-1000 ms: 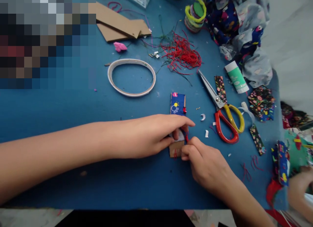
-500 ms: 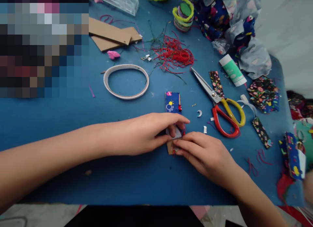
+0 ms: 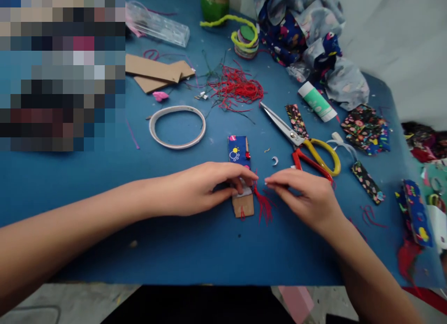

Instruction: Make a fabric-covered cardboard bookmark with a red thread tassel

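My left hand point(image 3: 204, 190) lies across a fabric-covered cardboard strip point(image 3: 239, 151), its bent fingers and thumb pressing on the strip's middle. The far end has blue patterned cloth; the near end is bare cardboard with a small red thread loop. A pale patch shows beneath the fingertips. Beside the strip, a red thread tassel point(image 3: 264, 206) spreads on the table. My right hand point(image 3: 309, 193) hovers just right of it, thumb and forefinger pinched together. A tiny pale bit shows at those fingertips, too small to name. Scissors point(image 3: 296, 138) with red and yellow handles lie beyond, partly covered by that hand.
On the blue table point(image 3: 157, 254) are a tape ring point(image 3: 153, 135), cardboard pieces point(image 3: 152, 69), a red thread pile point(image 3: 240, 86) and a glue stick point(image 3: 317, 102). Floral fabric pieces point(image 3: 365, 128) lie right. Crumpled fabric and plastic point(image 3: 310, 44) sit at the back.
My right hand has left the strip's near end and moved right, uncovering the bare cardboard and the red tassel. My left hand stays on the strip. The view has shifted slightly.
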The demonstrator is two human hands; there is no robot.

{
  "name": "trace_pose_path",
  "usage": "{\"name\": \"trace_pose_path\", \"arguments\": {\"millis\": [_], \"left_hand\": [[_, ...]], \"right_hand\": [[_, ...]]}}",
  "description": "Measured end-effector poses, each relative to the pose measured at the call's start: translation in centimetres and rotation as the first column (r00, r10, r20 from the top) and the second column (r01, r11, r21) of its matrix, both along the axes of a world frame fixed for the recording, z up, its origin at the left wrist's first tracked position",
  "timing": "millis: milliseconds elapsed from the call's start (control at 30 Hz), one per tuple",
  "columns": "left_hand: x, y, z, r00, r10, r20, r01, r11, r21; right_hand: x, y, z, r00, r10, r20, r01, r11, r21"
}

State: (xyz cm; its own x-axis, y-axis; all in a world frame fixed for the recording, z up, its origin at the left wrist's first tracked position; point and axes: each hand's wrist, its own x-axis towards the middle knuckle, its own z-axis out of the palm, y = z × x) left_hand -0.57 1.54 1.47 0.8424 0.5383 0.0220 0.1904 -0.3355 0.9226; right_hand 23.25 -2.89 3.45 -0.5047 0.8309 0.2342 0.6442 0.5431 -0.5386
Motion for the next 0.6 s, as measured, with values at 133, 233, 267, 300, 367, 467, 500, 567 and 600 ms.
{"name": "trace_pose_path", "arguments": {"millis": [133, 233, 267, 300, 367, 467, 500, 567, 600], "left_hand": [[0.0, 0.0, 0.3, 1.000, -0.006, 0.004, 0.006, 0.999, 0.044], [-0.1, 0.0, 0.4, 1.000, 0.007, 0.019, -0.008, 0.996, 0.092], [-0.2, -0.1, 0.5, 1.000, 0.012, 0.023, -0.014, 0.994, 0.107], [-0.2, -0.1, 0.5, 0.999, 0.020, 0.028, -0.023, 0.992, 0.126], [-0.3, -0.3, 0.6, 0.999, 0.045, 0.015, -0.047, 0.982, 0.181], [-0.4, -0.7, 0.8, 0.989, 0.123, -0.087, -0.091, 0.948, 0.305], [-0.5, -1.0, 0.9, 0.978, 0.154, -0.139, -0.097, 0.932, 0.349], [-0.5, -1.4, 1.2, 0.951, 0.198, -0.237, -0.082, 0.902, 0.424], [-0.6, -1.7, 1.3, 0.938, 0.207, -0.277, -0.063, 0.890, 0.452]], "right_hand": [[1.0, 0.7, -0.5, 0.981, -0.175, 0.082, 0.165, 0.979, 0.120], [1.5, 0.8, -0.5, 0.924, -0.363, 0.117, 0.346, 0.927, 0.142], [1.5, 0.8, -0.4, 0.903, -0.410, 0.127, 0.391, 0.908, 0.148], [1.5, 0.7, -0.2, 0.889, -0.437, 0.139, 0.415, 0.895, 0.163], [1.2, 0.6, 0.0, 0.897, -0.411, 0.162, 0.380, 0.905, 0.193], [0.5, 0.1, 0.0, 0.966, -0.210, 0.154, 0.178, 0.964, 0.195], [0.2, -0.1, -0.2, 0.981, -0.133, 0.143, 0.106, 0.977, 0.183], [-0.3, -0.4, -0.6, 0.990, -0.023, 0.141, 0.002, 0.988, 0.151], [-0.5, -0.6, -0.8, 0.989, 0.011, 0.149, -0.030, 0.991, 0.128]]}}
